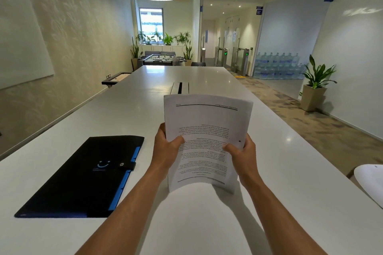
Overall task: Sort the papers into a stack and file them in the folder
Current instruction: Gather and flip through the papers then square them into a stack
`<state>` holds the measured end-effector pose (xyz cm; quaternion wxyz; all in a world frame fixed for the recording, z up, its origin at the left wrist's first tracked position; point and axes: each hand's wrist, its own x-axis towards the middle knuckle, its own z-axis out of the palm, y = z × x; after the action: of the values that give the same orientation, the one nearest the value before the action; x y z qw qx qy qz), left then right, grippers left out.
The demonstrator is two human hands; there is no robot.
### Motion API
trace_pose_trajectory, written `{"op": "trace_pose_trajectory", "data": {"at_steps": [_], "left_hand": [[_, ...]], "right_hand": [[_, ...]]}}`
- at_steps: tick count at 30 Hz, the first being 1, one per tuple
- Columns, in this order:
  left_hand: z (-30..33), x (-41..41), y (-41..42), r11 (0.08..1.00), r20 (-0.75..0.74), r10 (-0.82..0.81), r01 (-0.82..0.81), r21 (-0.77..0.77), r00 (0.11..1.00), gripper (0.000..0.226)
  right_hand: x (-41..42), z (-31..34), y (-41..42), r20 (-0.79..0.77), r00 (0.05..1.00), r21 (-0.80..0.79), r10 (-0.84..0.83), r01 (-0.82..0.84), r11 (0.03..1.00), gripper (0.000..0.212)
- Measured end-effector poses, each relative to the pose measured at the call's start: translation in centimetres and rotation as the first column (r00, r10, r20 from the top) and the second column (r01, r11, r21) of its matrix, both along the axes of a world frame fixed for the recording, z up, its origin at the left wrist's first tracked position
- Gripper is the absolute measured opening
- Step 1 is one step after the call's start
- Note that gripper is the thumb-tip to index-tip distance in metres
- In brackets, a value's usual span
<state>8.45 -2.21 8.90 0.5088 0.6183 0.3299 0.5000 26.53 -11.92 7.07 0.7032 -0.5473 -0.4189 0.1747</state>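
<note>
The papers [205, 141] are gathered into one stack, and this stack is held upright between the two hands, with its lower edge touching or very close to the white table [128, 109]. I judge that the person is squaring the sheets against the table, so the sorting part looks almost finished. The printed text on the front sheet appears upside down from this view. I see no loose sheets lying on the table, though part of the surface is hidden behind the stack and the arms.

The left hand [165, 149] grips the left edge of the stack, its thumb lying on the front page. The right hand [242, 155] grips the right edge in the same way, thumb on the front and the other fingers behind the paper, where I cannot see them. Neither hand is free.

The filing part is not yet done. The black folder [83, 176] lies flat on the table to the left of the stack, near the person and a little apart from the left forearm. It is closed: a small strap with a snap button [121, 164] crosses its right edge, and blue dividers show along that side. What is inside it I cannot tell, because the cover hides everything.

So the remaining work, in my opinion, is to open the snap, lift the cover and slide the stack inside. For this one hand must let go of the papers.

At the right edge of the view a white rounded object [371, 182] is partly visible; I cannot identify it.
</note>
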Motion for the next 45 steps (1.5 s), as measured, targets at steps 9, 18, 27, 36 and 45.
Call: {"op": "trace_pose_trajectory", "data": {"at_steps": [9,18,27,36,45], "left_hand": [[0.6,0.2,0.1,0.997,0.094,0.064,-0.067,0.024,0.993,0.024],[-3.4,0.1,-0.8,0.993,0.019,0.12,-0.12,-0.007,0.993,0.032],[-3.7,0.3,-1.2,0.994,0.075,0.108,-0.109,0.008,0.991,0.032],[-4.3,0.4,-0.8,0.999,0.043,0.031,-0.029,-0.04,0.999,0.019],[-4.4,0.4,-0.8,0.998,0.051,0.012,-0.009,-0.064,0.999,0.017]], "right_hand": [[-0.5,0.9,0.0,0.069,0.992,0.09,-0.103,0.097,0.991,0.035],[-1.7,-2.7,-0.2,0.07,0.99,-0.027,-0.121,0.123,0.992,0.027],[-1.7,-3.2,0.0,0.062,0.984,0.01,-0.165,0.165,0.986,0.031],[-2.1,-3.8,0.4,-0.025,0.985,-0.029,-0.172,0.171,0.985,0.031],[-1.7,-3.8,0.8,-0.026,0.99,-0.036,-0.136,0.135,0.99,0.03]]}}
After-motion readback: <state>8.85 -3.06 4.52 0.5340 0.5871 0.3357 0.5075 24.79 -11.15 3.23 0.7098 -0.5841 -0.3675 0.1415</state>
